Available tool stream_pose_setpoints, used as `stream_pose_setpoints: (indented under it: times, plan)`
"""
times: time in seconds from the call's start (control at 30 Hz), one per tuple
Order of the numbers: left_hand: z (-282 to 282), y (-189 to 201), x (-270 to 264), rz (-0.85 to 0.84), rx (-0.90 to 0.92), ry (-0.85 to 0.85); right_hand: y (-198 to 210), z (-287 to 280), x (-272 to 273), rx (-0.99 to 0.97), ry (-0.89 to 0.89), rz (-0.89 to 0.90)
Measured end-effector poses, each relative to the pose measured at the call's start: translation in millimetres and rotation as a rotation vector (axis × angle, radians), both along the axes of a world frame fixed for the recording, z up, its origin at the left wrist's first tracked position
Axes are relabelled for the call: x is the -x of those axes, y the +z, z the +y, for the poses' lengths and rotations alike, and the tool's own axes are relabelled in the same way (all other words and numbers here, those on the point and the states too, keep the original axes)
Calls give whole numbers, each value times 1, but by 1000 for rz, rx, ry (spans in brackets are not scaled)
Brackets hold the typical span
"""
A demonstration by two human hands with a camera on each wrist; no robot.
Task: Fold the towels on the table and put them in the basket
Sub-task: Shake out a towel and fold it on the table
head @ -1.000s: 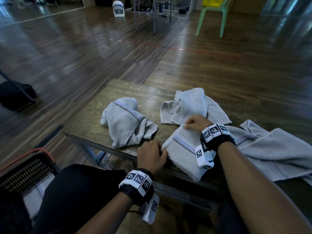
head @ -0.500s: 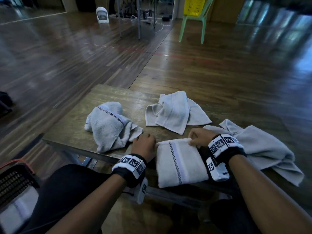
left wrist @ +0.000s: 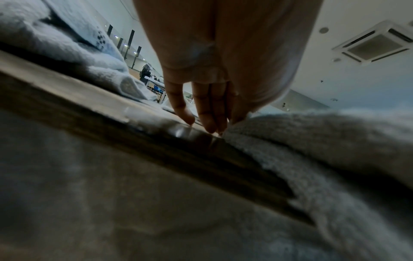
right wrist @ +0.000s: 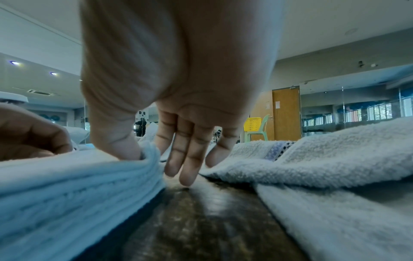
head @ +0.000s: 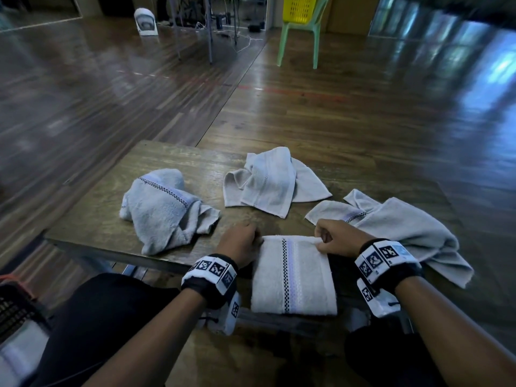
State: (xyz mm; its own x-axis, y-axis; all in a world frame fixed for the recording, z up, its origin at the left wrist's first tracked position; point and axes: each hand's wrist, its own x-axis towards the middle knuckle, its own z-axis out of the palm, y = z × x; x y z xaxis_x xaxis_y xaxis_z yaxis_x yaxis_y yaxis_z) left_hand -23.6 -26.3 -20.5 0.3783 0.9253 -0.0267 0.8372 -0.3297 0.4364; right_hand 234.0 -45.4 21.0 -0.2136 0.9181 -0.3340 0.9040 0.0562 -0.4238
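A folded grey towel [head: 293, 275] with a checked stripe lies at the near edge of the wooden table [head: 173, 160] and hangs over it. My left hand [head: 240, 241] is at its far left corner; in the left wrist view the thumb and forefinger meet on the towel's edge [left wrist: 290, 134] while the other fingers [left wrist: 208, 113] point down to the table. My right hand [head: 332, 238] pinches the far right corner, thumb [right wrist: 125, 146] pressed into the fold of the towel [right wrist: 67, 185]. Three unfolded towels lie crumpled: left [head: 164, 208], back [head: 268, 185], right [head: 405, 227].
A dark basket [head: 14, 311] with an orange rim stands on the floor at my lower left, something white inside. My knee [head: 106, 317] is between it and the table. Far off stand a green chair [head: 298, 37] and a metal frame.
The towel in my hands went from a slanted, looser lie to a squared fold with the stripe running toward me. Both hands stayed on its far corners and spread slightly apart.
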Motion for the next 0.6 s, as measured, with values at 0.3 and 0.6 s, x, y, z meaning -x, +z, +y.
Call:
stream_pose_setpoints:
  times: [0.3, 0.6]
  plan:
    - [-1, 3, -2, 2, -11, 25, 1, 2, -1, -38, -33, 51]
    - [-3, 6, -2, -49, -17, 7, -6, 3, -3, -104, 5, 9]
